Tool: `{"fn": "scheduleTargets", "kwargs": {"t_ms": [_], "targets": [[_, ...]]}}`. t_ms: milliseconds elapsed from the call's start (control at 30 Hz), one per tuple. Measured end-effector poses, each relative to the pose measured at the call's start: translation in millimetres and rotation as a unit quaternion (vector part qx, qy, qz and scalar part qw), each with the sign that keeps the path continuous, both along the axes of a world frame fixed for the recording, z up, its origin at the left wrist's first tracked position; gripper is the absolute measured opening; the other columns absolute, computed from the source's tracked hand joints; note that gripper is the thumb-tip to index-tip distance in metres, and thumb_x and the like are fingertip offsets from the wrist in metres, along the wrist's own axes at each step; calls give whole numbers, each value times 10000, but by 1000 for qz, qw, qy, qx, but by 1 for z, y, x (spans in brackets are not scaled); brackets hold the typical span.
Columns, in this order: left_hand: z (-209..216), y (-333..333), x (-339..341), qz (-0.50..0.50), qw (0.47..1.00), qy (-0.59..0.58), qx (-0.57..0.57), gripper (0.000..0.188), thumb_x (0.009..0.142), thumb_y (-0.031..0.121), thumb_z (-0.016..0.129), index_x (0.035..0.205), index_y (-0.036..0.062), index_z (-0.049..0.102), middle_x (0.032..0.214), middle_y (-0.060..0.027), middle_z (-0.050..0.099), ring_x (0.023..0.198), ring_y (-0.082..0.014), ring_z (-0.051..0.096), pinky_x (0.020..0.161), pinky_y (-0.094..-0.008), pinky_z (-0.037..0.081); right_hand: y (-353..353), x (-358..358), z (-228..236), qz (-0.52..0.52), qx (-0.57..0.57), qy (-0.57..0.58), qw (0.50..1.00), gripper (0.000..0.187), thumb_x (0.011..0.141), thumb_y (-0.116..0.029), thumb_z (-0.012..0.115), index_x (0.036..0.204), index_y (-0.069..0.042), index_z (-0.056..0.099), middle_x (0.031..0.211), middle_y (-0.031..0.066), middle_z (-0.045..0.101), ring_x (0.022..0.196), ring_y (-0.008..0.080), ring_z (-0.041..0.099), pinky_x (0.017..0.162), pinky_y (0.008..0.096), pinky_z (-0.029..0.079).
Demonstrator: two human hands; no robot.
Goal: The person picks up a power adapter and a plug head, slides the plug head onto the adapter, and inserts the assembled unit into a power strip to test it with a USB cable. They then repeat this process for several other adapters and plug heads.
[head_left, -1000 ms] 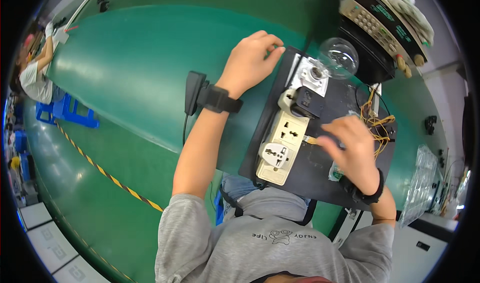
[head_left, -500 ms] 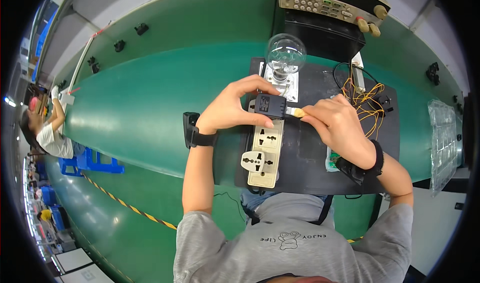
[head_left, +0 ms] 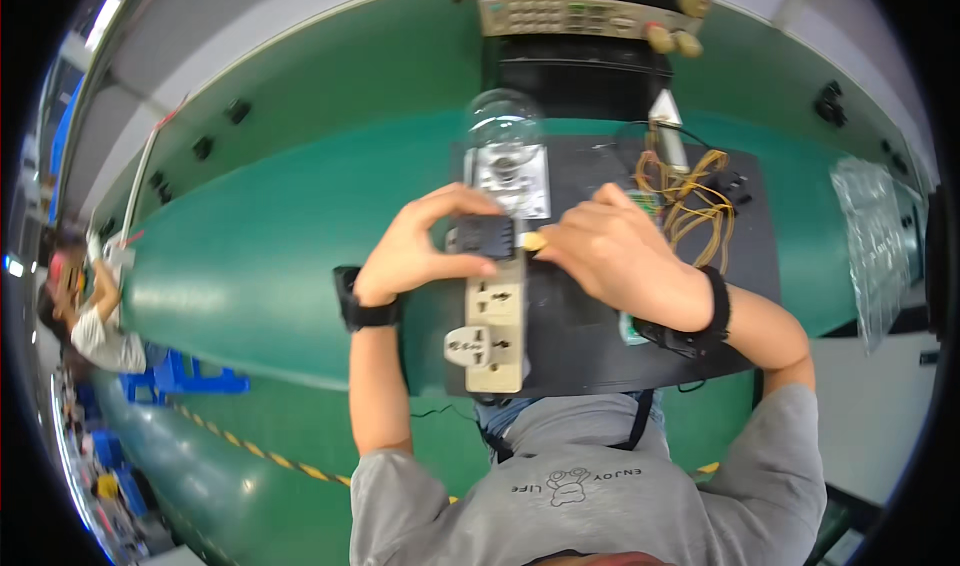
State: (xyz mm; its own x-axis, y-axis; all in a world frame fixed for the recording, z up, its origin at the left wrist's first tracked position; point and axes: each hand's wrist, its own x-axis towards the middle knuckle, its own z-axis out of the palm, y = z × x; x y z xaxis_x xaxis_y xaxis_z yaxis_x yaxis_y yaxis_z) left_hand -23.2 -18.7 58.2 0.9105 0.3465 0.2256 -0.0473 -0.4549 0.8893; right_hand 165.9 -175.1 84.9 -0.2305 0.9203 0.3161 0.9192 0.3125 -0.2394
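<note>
My left hand (head_left: 400,256) has its thumb and fingers closed around a black power adapter (head_left: 485,237), which sits on the far part of a cream power strip (head_left: 496,311). My right hand (head_left: 630,261) pinches a small yellowish USB-type plug (head_left: 534,241) against the adapter's right side. Whether the plug is fully seated cannot be made out. Nearer to me, a white plug adapter (head_left: 466,347) sits in the strip's left edge. Just beyond my left fingers, a clear glass bulb (head_left: 503,121) stands on a silvery white base plate (head_left: 535,181).
Yellow wires (head_left: 690,201) lie tangled at the right of the black mat (head_left: 590,351), beside a green circuit board (head_left: 643,203) partly behind my right hand. A bench instrument (head_left: 590,16) stands at the back. Clear plastic packaging (head_left: 870,251) lies far right. Another person (head_left: 100,326) works at far left.
The view has shifted, so the bench sits further left in the picture. Less of the plug's pale end shows beside the adapter than before. Both hands keep their grips.
</note>
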Motion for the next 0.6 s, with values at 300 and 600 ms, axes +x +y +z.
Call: {"fn": "scheduleTargets", "kwargs": {"t_ms": [300, 600], "targets": [[-4, 11, -9, 65, 992, -79, -80, 684, 743, 553, 655, 1074, -43, 606, 1042, -127, 598, 986, -217, 557, 874, -328, 397, -48, 146, 44, -303, 1, -64, 951, 365, 724, 49, 495, 1051, -46, 626, 1024, 136, 630, 935, 309, 573, 847, 360, 423], [-10, 13, -8, 87, 988, -94, -88, 611, 796, 493, 643, 1081, -46, 600, 1015, -124, 595, 961, -203, 569, 875, -327, 424, -86, 179, -24, -346, -120, 65, 928, 613, 616, -167, 758, 1159, -12, 520, 993, 176, 596, 868, 262, 587, 778, 343, 476]]}}
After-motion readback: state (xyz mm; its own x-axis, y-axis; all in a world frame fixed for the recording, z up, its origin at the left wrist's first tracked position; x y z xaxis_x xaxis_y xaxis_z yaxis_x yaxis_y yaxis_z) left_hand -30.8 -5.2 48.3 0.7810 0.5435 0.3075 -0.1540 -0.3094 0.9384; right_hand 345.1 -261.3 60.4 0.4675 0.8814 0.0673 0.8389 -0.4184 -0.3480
